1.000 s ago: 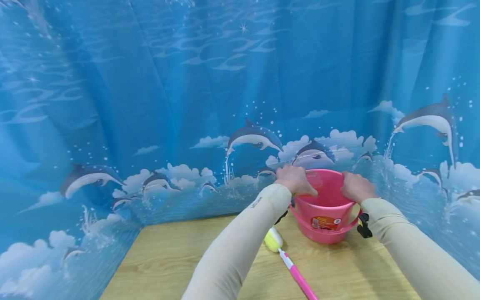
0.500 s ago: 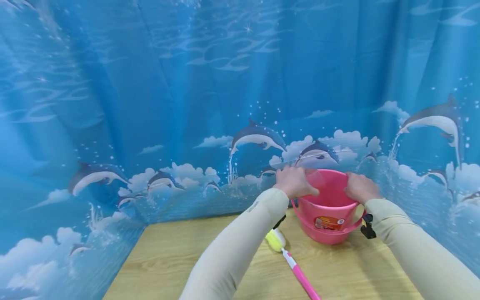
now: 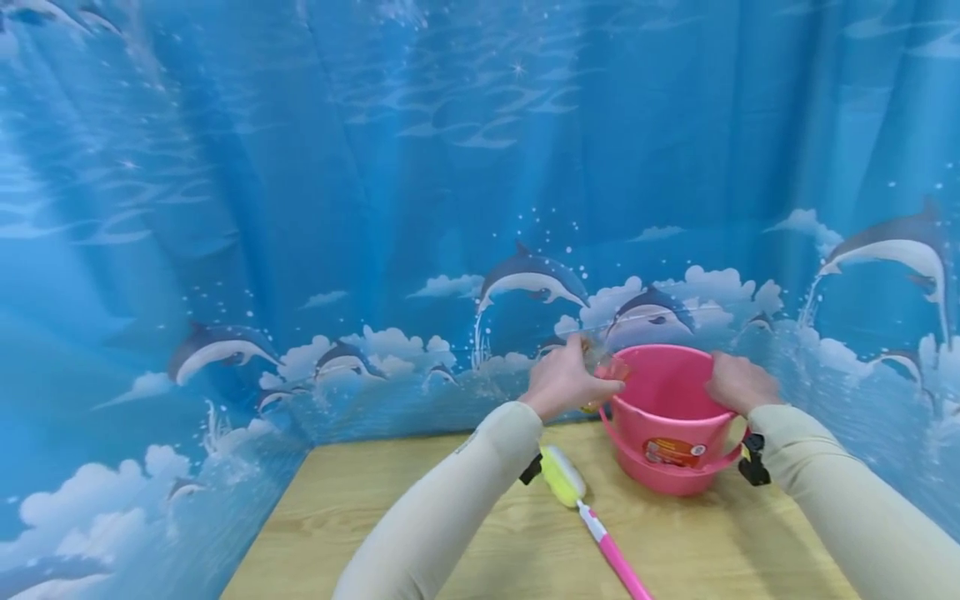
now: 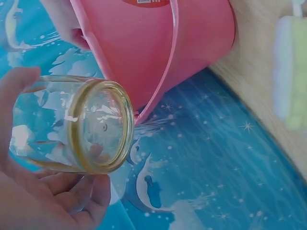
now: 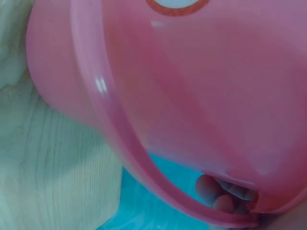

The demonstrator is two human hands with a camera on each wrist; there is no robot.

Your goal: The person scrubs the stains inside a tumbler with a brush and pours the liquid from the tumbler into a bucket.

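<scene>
My left hand (image 3: pixel 564 382) holds a clear, yellow-tinted drinking glass (image 4: pixel 72 124) just left of the pink bucket (image 3: pixel 678 433). In the left wrist view the thumb lies on one side of the glass and the fingers on the other, its thick round base towards the camera. The bucket stands upright on the table, its handle (image 4: pixel 169 62) hanging down over the front. At the bucket's right rim, my right hand (image 3: pixel 742 383) grips the edge. Fingertips (image 5: pixel 208 189) show under the rim in the right wrist view; the thumb's place is hidden there.
A cleaning brush with a yellow-and-white sponge head (image 3: pixel 561 475) and pink handle (image 3: pixel 624 567) lies left of the bucket on the wooden table (image 3: pixel 375 500). A blue curtain (image 3: pixel 375 208) printed with dolphins hangs behind the table and along its sides.
My left hand has moved left from above the bucket's rim, bringing the glass out beside the bucket. The right hand stays on the rim. The whole head view has shifted slightly.
</scene>
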